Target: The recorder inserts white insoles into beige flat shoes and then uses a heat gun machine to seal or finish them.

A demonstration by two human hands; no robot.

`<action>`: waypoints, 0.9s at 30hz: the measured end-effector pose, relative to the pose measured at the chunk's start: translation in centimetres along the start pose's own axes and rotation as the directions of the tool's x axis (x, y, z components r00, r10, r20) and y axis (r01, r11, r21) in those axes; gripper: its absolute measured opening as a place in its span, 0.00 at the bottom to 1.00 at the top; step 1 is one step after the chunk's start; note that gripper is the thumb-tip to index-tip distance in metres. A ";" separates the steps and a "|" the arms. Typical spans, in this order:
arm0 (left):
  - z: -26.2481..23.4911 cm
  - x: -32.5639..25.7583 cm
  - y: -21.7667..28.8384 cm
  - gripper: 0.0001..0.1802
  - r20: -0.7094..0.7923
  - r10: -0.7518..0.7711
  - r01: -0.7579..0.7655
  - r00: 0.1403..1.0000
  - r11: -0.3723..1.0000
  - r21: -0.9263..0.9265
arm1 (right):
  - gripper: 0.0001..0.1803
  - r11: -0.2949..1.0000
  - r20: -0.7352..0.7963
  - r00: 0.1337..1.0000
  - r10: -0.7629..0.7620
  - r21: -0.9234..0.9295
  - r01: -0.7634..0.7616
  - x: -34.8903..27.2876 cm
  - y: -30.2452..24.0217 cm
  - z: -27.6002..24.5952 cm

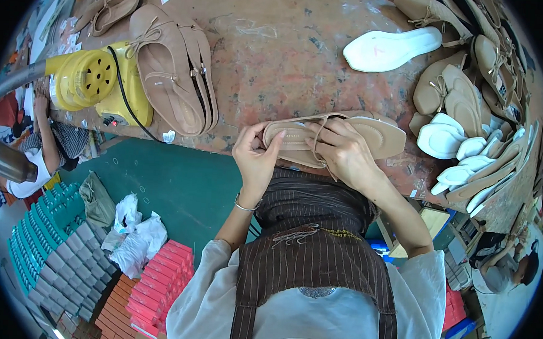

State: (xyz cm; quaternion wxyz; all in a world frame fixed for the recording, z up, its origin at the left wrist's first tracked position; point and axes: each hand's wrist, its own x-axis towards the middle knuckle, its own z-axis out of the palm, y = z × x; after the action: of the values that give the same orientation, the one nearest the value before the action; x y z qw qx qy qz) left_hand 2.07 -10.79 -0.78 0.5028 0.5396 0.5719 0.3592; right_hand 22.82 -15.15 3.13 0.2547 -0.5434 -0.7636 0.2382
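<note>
— Tan flat sandal with a thin strap (347,133), where is it right now?

— I see it at the near edge of the worn brown workbench (277,53), lying sole down. My left hand (256,159) pinches its heel end, thumb on top, probably to steady it. My right hand (343,152) presses down mid-sole, fingers curled around the strap.

— Any containers?

— None on the bench, just loose stacks: white foam insoles (457,148) at the right edge, finished tan sandals (175,66) by the yellow blower (95,80). Closed red boxes (158,286) sit on the floor; contents hidden.
</note>
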 end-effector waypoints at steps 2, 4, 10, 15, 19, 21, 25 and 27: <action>0.2 0.5 0.0 0.15 0.002 -0.044 0.044 0.999 0.999 -0.025 | 0.15 1.000 0.033 0.999 -0.002 -0.028 0.003 0.3 0.2 -0.3; 0.3 1.0 0.4 0.12 -0.013 -0.026 0.026 1.000 1.000 -0.010 | 0.16 0.999 0.059 0.998 -0.015 -0.052 0.018 0.6 0.2 -0.3; -0.2 1.5 2.3 0.02 -0.042 0.139 -0.130 0.989 0.975 0.180 | 0.27 0.962 0.397 0.879 -0.263 0.044 0.268 3.1 0.2 -1.9; -0.1 1.6 1.0 0.06 -0.032 0.161 -0.152 0.986 0.970 0.187 | 0.27 0.979 0.475 0.868 -0.145 -0.060 0.196 3.3 -0.8 -1.3; -0.6 1.0 1.1 0.05 0.012 0.166 -0.165 0.986 0.963 0.213 | 0.25 0.968 0.313 0.931 -0.188 -0.100 0.229 0.6 -1.4 -0.6; -0.5 0.9 0.6 0.05 -0.018 0.256 -0.246 0.966 0.943 0.223 | 0.21 0.957 0.223 0.975 -0.025 -0.276 0.087 -1.2 -0.9 -1.0; -0.2 0.6 1.3 0.04 0.004 0.281 -0.273 0.960 0.929 0.249 | 0.16 0.942 0.134 0.990 -0.042 -0.324 0.084 -1.4 -0.7 -0.3; 0.0 -0.3 1.2 0.04 0.009 0.286 -0.277 0.958 0.921 0.274 | 0.12 0.962 0.079 0.997 0.003 -0.272 0.019 -1.4 -0.7 -2.4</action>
State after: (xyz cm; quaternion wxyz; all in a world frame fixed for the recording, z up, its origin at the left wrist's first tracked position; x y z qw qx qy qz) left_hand 2.39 -10.85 0.39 0.3580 0.6744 0.5401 0.3540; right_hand 24.26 -16.53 5.25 0.1484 -0.5604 -0.8007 0.1512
